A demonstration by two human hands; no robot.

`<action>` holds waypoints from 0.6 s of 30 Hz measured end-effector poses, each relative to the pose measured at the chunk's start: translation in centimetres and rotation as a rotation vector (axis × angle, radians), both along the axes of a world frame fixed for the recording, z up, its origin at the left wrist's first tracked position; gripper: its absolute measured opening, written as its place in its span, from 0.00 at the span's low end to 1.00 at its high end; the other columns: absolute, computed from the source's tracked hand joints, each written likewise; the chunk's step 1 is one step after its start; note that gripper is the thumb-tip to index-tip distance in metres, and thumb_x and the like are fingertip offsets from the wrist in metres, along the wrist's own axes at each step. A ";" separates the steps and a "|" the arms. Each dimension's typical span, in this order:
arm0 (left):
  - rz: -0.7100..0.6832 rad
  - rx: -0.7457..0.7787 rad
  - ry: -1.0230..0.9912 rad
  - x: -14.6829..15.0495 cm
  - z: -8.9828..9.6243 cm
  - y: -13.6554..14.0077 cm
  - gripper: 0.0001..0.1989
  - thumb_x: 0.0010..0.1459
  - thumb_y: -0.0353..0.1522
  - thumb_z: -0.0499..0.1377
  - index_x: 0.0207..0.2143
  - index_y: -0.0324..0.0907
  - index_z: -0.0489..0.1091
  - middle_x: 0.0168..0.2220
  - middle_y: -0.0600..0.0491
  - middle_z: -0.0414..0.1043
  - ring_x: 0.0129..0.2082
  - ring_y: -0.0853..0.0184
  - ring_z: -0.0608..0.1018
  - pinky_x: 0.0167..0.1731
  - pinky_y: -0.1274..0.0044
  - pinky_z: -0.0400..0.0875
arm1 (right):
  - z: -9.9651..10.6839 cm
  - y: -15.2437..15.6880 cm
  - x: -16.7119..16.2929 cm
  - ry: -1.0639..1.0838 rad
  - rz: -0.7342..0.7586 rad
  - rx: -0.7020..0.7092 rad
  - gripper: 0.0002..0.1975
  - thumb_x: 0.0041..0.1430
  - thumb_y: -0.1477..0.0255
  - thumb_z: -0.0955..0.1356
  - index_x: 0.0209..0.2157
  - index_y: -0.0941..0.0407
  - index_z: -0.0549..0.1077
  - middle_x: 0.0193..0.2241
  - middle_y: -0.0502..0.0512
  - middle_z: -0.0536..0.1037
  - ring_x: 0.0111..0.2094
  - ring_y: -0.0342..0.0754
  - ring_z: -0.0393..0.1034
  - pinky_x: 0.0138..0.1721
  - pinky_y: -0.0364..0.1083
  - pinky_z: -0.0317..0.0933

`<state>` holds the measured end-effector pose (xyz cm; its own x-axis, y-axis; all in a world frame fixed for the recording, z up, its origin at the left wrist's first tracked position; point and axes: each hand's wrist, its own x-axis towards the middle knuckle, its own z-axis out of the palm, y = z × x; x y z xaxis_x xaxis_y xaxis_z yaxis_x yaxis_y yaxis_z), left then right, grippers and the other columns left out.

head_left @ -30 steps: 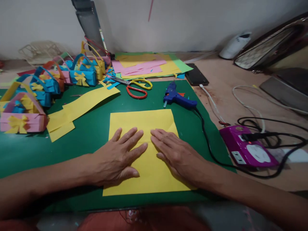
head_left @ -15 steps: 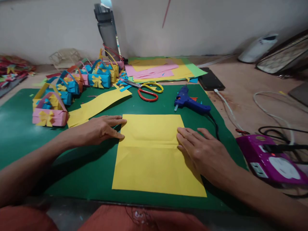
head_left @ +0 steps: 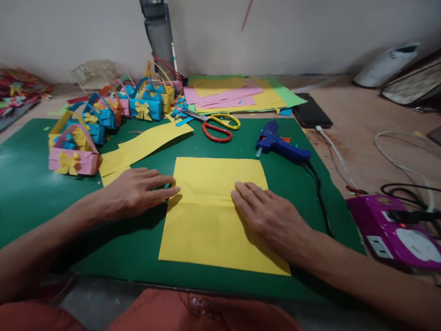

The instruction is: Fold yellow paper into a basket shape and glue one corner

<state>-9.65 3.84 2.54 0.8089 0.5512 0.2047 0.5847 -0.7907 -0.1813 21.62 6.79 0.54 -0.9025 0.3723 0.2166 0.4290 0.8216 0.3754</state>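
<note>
Pressing flat on a yellow paper sheet (head_left: 213,216) lying on the green mat (head_left: 31,184), the right hand (head_left: 272,218) spreads its fingers across what looks like a crease. The left hand (head_left: 132,193) rests open-fingered at the sheet's left edge, gripping nothing. Sharpening the fold calls for firm, even strokes along that line.

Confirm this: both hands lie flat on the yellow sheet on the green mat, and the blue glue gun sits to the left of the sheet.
Not quite. In the head view the blue glue gun lies to the right of the yellow sheet, not the left. The left hand and right hand do rest on the sheet on the green mat.
</note>
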 end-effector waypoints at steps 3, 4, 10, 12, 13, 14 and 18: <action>-0.017 0.056 0.000 -0.3 -0.5 -0.1 0.14 0.62 0.27 0.48 0.49 0.42 0.64 0.45 0.48 0.74 0.33 0.67 0.75 0.28 0.76 0.68 | -0.2 0.3 0.6 -0.006 -0.007 0.031 0.18 0.55 0.85 0.56 0.44 0.71 0.71 0.45 0.73 0.73 0.46 0.58 0.68 0.37 0.51 0.67; -0.025 0.061 -0.010 -0.3 -0.6 -0.1 0.15 0.62 0.27 0.48 0.50 0.42 0.63 0.45 0.48 0.73 0.33 0.67 0.74 0.28 0.76 0.68 | -0.2 0.3 0.8 -0.002 -0.007 0.035 0.19 0.55 0.85 0.56 0.44 0.71 0.71 0.45 0.73 0.73 0.45 0.58 0.68 0.37 0.51 0.67; -0.081 0.059 -0.126 0.8 -2.0 0.2 0.15 0.62 0.27 0.48 0.50 0.42 0.62 0.46 0.46 0.73 0.34 0.66 0.74 0.32 0.74 0.69 | 0.0 0.5 2.0 0.033 0.006 -0.023 0.19 0.58 0.84 0.55 0.45 0.71 0.71 0.45 0.73 0.73 0.45 0.57 0.68 0.39 0.52 0.67; -0.091 0.064 -0.179 1.4 -2.3 0.3 0.12 0.62 0.27 0.49 0.47 0.43 0.63 0.45 0.47 0.73 0.33 0.67 0.74 0.31 0.74 0.69 | 0.0 0.5 2.2 0.038 0.008 -0.032 0.19 0.59 0.84 0.55 0.45 0.71 0.71 0.45 0.73 0.73 0.46 0.57 0.68 0.40 0.52 0.67; -0.095 0.067 -0.210 1.6 -2.4 0.4 0.11 0.62 0.28 0.49 0.46 0.43 0.64 0.44 0.47 0.74 0.32 0.68 0.74 0.31 0.75 0.69 | 0.0 0.5 2.2 0.041 0.011 -0.025 0.19 0.59 0.84 0.54 0.44 0.70 0.71 0.45 0.72 0.73 0.46 0.56 0.68 0.39 0.52 0.66; -0.101 0.068 -0.239 1.8 -2.5 0.4 0.10 0.62 0.28 0.50 0.45 0.44 0.65 0.43 0.47 0.74 0.31 0.68 0.74 0.30 0.75 0.69 | 0.0 0.5 2.2 0.041 0.011 -0.014 0.19 0.59 0.83 0.54 0.44 0.69 0.71 0.45 0.71 0.73 0.45 0.56 0.68 0.39 0.51 0.66; -0.127 0.041 -0.308 2.3 -2.5 0.3 0.08 0.61 0.28 0.53 0.43 0.42 0.66 0.43 0.45 0.74 0.29 0.70 0.74 0.28 0.76 0.69 | 0.3 0.4 2.1 0.025 -0.008 0.006 0.18 0.59 0.84 0.54 0.42 0.68 0.72 0.43 0.69 0.74 0.44 0.55 0.68 0.37 0.50 0.65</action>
